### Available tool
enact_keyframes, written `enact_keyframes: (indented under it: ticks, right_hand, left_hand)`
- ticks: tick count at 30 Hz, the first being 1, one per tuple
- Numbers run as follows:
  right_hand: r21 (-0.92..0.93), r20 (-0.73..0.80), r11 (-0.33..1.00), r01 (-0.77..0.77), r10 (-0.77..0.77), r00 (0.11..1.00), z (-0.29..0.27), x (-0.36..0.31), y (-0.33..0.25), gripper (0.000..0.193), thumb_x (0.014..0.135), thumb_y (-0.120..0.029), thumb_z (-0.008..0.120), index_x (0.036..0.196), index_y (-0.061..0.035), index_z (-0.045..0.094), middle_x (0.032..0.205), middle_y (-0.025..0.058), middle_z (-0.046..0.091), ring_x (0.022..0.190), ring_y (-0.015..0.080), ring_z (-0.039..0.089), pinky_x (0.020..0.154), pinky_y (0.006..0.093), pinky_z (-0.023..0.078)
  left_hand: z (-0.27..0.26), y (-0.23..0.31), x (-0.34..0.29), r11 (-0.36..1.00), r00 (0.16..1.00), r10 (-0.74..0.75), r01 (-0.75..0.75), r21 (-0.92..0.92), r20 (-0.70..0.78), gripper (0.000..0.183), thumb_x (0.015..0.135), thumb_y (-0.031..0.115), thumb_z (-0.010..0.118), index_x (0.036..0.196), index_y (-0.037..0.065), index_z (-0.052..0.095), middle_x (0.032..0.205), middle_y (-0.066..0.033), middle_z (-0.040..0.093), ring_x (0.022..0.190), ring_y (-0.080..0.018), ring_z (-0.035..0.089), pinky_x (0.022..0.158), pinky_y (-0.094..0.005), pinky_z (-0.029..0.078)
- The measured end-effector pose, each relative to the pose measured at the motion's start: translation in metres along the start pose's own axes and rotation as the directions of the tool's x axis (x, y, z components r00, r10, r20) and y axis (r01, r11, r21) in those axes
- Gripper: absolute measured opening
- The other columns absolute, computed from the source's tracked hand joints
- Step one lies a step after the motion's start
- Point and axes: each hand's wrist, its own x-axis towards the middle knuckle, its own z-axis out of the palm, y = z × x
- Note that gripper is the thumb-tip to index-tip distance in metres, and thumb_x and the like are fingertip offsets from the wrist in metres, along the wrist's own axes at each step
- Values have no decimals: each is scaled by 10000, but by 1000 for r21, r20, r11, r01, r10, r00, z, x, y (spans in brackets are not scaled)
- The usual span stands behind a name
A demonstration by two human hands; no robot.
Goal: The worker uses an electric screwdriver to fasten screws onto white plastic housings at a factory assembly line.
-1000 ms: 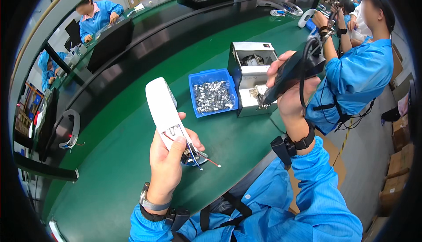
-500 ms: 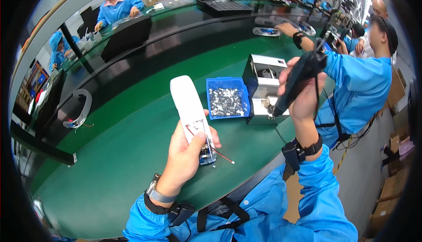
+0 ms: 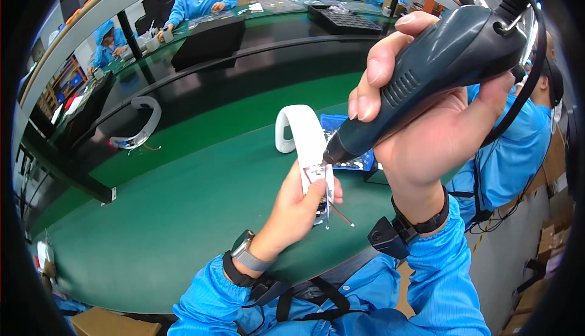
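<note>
My left hand [image 3: 292, 205] grips a white curved plastic housing [image 3: 308, 133], its thumb on the opened lower end. Circuit parts and a thin red wire [image 3: 343, 214] with a small connector stick out below the fingers. My right hand [image 3: 420, 122] is wrapped round a dark electric screwdriver [image 3: 420, 83] with a cord at its rear. The tool slants down to the left, and its tip is close to the opened part of the housing. Whether it touches cannot be made out. Behind the tool, a blue bin [image 3: 364, 161] of small parts is partly hidden.
On the green work surface [image 3: 183, 238], another white curved housing [image 3: 143, 125] lies at the left. Across the bench several people in blue work, near a black tray [image 3: 344, 19]. A co-worker's blue sleeve [image 3: 518, 147] is close on my right. A dark post [image 3: 67, 168] stands left.
My right hand has brought the screwdriver left and nearer to the housing, its tip now by the opened end. The housing has turned, showing its curved far end. The view has shifted.
</note>
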Motion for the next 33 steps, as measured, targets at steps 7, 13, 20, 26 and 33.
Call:
enact_keyframes:
  ticks: [7, 13, 20, 26, 33]
  right_hand:
    - [-4, 39, 1000, -5, 5, 999, 4, -1, 13, 835, 905, -762, 270, 1214, -16, 482, 845, 119, 575, 564, 174, 557, 517, 332, 474]
    - [-9, 51, 1000, -24, 25, 998, 7, -1, 20, 850, 891, -784, 282, 1212, -24, 481, 865, 117, 576, 566, 172, 556, 520, 333, 476]
    - [-17, 86, 999, -37, 38, 996, 14, -3, 23, 869, 878, -804, 278, 1216, -26, 472, 863, 121, 577, 569, 170, 562, 522, 330, 475]
    - [-112, 87, 988, -109, 119, 989, 29, -3, 25, 888, 876, -809, 259, 1225, -17, 456, 830, 109, 581, 552, 162, 568, 523, 320, 474]
    - [23, 210, 987, -159, 151, 966, 27, 11, 28, 877, 908, -771, 174, 1148, 11, 491, 739, 113, 578, 494, 148, 543, 464, 290, 463]
  left_hand:
    - [-4, 1, -1, 1000, 1000, 5, -5, -12, 2, 336, 1012, 90, 426, 1335, 8, 381, 949, -105, 627, 845, -162, 618, 804, -322, 531]
    - [-7, 3, -2, 1000, 1000, -19, 19, -10, 12, 351, 1015, 100, 430, 1348, 7, 371, 955, -106, 627, 850, -161, 613, 807, -325, 529]
    - [-10, 4, -5, 1000, 1000, -2, 2, 5, 27, 353, 1014, 101, 423, 1348, 1, 364, 952, -100, 622, 857, -154, 601, 809, -319, 518]
    - [-15, 4, -6, 1000, 999, -4, 4, 4, 49, 356, 1003, 86, 425, 1342, -2, 356, 958, -101, 617, 849, -155, 597, 806, -318, 518]
    - [-9, 4, -2, 999, 999, -14, 17, -52, 42, 368, 992, 70, 423, 1347, 4, 350, 977, -100, 607, 867, -156, 592, 819, -319, 512]
